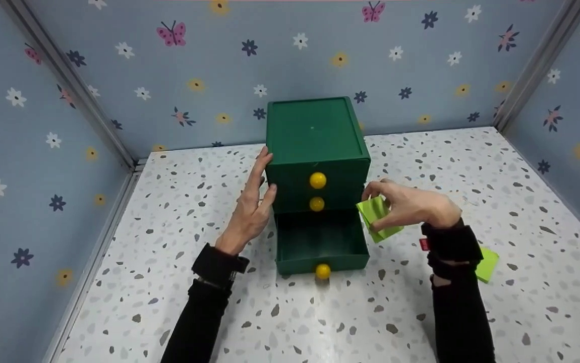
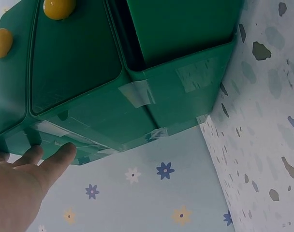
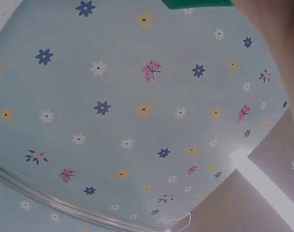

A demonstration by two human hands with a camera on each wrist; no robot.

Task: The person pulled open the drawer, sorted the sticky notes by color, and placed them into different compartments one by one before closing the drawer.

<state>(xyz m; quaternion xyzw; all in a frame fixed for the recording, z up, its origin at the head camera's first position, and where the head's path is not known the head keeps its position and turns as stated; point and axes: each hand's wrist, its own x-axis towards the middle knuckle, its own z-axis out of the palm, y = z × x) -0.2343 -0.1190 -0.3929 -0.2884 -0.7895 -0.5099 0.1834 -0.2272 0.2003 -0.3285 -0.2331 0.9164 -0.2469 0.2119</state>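
A green drawer cabinet [image 1: 315, 131] with yellow round knobs stands near the back wall. Its bottom drawer [image 1: 323, 263] is pulled out, and the upper two are closed. My left hand [image 1: 249, 212] rests its fingers against the cabinet's left side; in the left wrist view the fingers [image 2: 57, 162] lie along the taped side. By the cabinet's right side, my right hand [image 1: 406, 204] pinches a lime-green folded paper [image 1: 377, 214] beside the open drawer. The right wrist view catches only a blurred part of that hand and a green cabinet edge [image 3: 195, 4].
Another lime-green paper [image 1: 487, 263] lies on the speckled tabletop [image 1: 370, 317], partly behind the right wrist. Flower-patterned walls [image 1: 290, 65] enclose the table at the back and both sides, with metal strips [image 1: 68, 75] at the corners.
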